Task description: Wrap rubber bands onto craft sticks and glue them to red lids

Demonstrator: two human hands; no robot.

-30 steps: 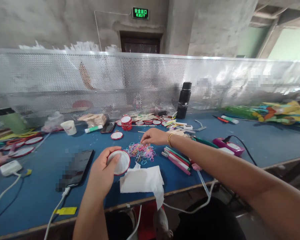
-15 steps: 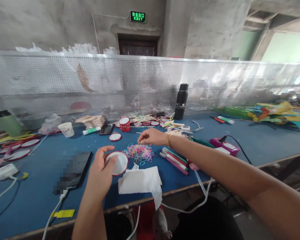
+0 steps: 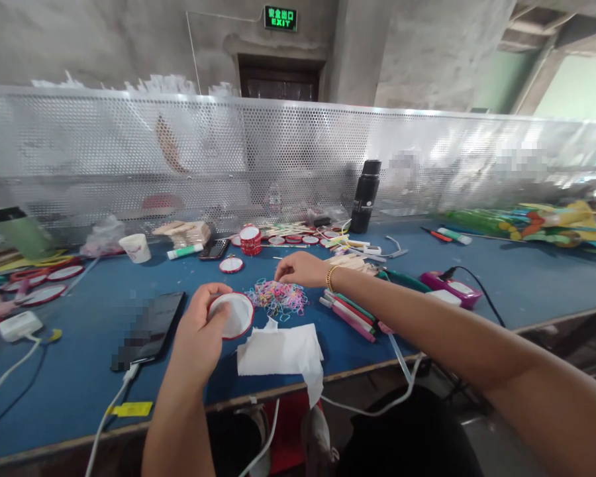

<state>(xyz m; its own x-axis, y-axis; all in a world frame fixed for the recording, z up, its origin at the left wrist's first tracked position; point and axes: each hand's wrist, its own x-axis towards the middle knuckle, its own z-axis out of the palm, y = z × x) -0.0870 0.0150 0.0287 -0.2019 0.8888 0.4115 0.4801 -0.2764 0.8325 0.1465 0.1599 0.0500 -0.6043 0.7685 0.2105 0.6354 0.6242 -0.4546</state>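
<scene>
My left hand [image 3: 204,324] grips a round white disc with a red rim [image 3: 238,315], the thumb lying across its white face. Just right of the disc lies a loose pile of small coloured rubber bands [image 3: 278,299]. My right hand [image 3: 300,269], with a gold bracelet at the wrist, reaches over the far side of this pile. Its fingers are bent downward and drawn together at the bands; whatever is between the fingertips is hidden. Crumpled white tissue paper [image 3: 278,351] lies in front of the pile, near the table edge.
Behind the hands are a single red-rimmed disc [image 3: 231,265], a stack of such discs [image 3: 250,241] and a black bottle [image 3: 366,197]. Markers [image 3: 350,315] lie under my right forearm. A phone on a cable [image 3: 151,331] is at left, a paper cup [image 3: 136,248] beyond it.
The view has tilted slightly downward. My right fingers have moved slightly at the rubber bands and look more curled. My left hand keeps its hold on the disc.
</scene>
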